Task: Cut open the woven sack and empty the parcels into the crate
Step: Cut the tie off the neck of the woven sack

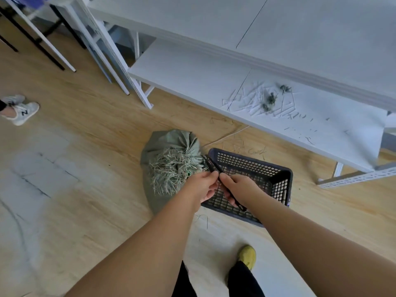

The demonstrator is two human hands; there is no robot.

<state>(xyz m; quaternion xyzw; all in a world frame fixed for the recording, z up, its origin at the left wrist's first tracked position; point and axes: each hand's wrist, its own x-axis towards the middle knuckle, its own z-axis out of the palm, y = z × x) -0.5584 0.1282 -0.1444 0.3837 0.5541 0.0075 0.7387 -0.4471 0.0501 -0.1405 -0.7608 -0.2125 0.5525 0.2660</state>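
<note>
A grey-green woven sack point(158, 144) stands on the wooden floor, its neck tied and its top frayed into a tuft of loose strands. Right beside it sits a dark perforated plastic crate point(276, 168), and I see nothing inside it. Both hands are above the gap between sack and crate. My right hand point(240, 186) grips a slim black cutter point(214, 166) that points up and left. My left hand point(202, 184) pinches the same cutter near its middle. The parcels are hidden inside the sack.
A white metal shelf unit point(192, 67) runs along the back and right, its low shelf littered with cut strands and ties. Another person's grey sneakers point(20, 110) stand at the left edge. My own yellow shoe point(248, 257) is below the crate. Table legs are at the far left.
</note>
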